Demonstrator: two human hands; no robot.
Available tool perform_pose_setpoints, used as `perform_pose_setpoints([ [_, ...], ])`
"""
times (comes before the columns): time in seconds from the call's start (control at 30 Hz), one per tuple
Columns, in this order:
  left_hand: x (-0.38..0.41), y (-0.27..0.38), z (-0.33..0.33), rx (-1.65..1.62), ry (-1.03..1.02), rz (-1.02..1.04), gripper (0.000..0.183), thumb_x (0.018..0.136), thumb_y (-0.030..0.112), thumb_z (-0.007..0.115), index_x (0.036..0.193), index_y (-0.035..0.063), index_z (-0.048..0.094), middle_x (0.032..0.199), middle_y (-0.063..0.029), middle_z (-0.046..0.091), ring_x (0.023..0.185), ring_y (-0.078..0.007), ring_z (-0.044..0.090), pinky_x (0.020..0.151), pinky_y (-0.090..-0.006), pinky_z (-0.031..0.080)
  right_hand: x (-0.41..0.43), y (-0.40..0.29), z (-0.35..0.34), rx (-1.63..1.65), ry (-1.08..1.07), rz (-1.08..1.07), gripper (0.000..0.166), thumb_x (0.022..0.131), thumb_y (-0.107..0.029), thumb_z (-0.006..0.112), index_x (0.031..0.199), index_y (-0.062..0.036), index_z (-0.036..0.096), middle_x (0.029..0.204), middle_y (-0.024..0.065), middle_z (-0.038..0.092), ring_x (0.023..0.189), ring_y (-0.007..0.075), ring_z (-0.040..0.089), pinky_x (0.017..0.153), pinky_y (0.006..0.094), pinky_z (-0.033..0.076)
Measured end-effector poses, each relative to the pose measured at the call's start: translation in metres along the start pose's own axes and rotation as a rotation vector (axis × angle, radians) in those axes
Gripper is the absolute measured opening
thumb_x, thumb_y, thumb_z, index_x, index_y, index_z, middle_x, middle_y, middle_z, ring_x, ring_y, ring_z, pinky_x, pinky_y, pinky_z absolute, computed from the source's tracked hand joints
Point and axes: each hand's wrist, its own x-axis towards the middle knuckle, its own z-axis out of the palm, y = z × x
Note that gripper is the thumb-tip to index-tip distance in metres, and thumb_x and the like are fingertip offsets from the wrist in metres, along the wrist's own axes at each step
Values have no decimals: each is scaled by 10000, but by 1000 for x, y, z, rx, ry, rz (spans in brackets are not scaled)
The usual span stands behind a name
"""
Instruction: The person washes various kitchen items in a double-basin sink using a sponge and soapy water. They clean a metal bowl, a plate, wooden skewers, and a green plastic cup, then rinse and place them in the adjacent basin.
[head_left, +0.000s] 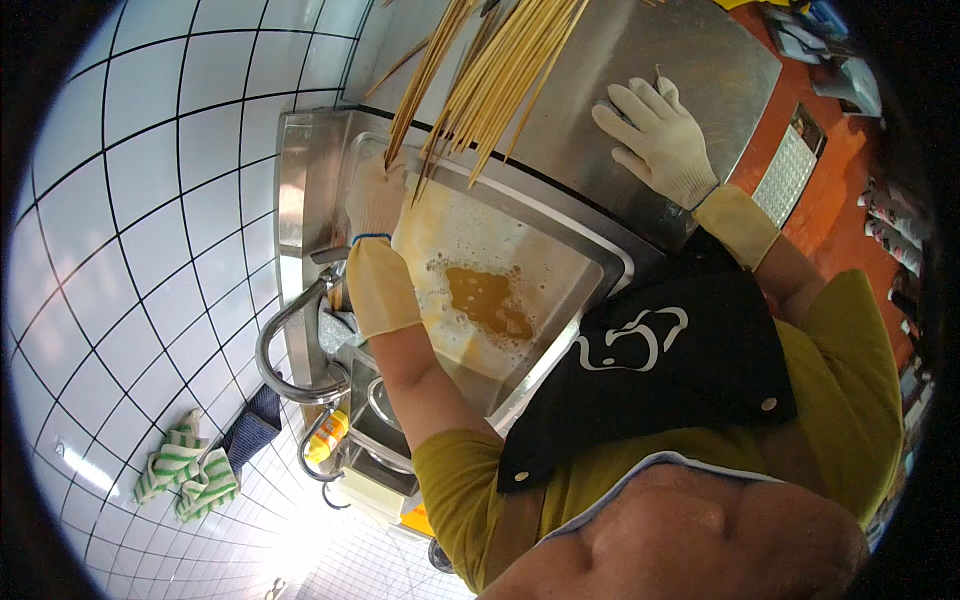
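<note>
My left hand (379, 191), in a cream glove with a yellow cuff, is at the far left part of the sink, at the ends of a thin bunch of wooden skewers (420, 97); whether its fingers close on them is unclear. A larger bundle of skewers (506, 75) lies beside it across the sink's far rim, tips reaching over the water. Foamy, yellowish-brown water (487, 300) fills the steel sink basin (607, 259). On the steel counter (585, 157) to the right, my right hand (652, 135), gloved alike, has its fingers spread over a small grey scouring pad (613, 109), partly hidden.
A curved steel faucet (262, 352) rises at the sink's left side, near a grey cloth or pad (336, 328). Beyond it are a yellow bottle (328, 436) and smaller basins. Striped cloths (180, 465) hang by the tiled wall. A grating (784, 176) is set in the red floor.
</note>
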Motion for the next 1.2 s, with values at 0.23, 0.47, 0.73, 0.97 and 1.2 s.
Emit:
perform_pose_setpoints([
  [0.23,-17,-11,-12,-480,-93,-53,294,955,288,651,1053,16,708,654,-82,604,565,-151,591,573,-305,482,2,-1,-5,42,9,-10,597,796,-258,766,1337,-175,528,1349,75,506,1268,288,478,1083,513,356],
  [0.47,-96,-17,-8,-809,-181,-154,220,983,150,604,1127,0,676,723,-26,586,576,-93,538,600,-267,497,3,-1,-4,64,37,-11,581,794,-244,765,1328,-180,544,1321,69,527,1242,297,499,1073,524,363],
  [0.73,-234,-116,99,-1237,-159,-480,270,976,-34,508,1203,-141,608,924,-50,587,701,-54,497,541,-156,353,1,-2,1,0,16,-18,542,853,-267,736,1361,-207,559,1308,66,560,1225,287,531,1032,509,396],
  [0.97,-325,-239,214,-1603,-253,-654,379,927,35,604,1291,-70,602,924,-54,565,701,-78,500,551,-221,364,1,-9,9,-50,70,-80,515,875,-282,712,1363,-203,568,1325,66,561,1221,298,538,998,506,427],
  [1.2,-270,-214,194,-191,-135,-517,643,928,311,667,1462,3,486,1417,-183,495,1268,-311,483,1021,-396,415,-1,-5,3,-2,34,-71,508,865,-258,728,1342,-191,567,1330,77,553,1245,303,528,1033,517,389],
])
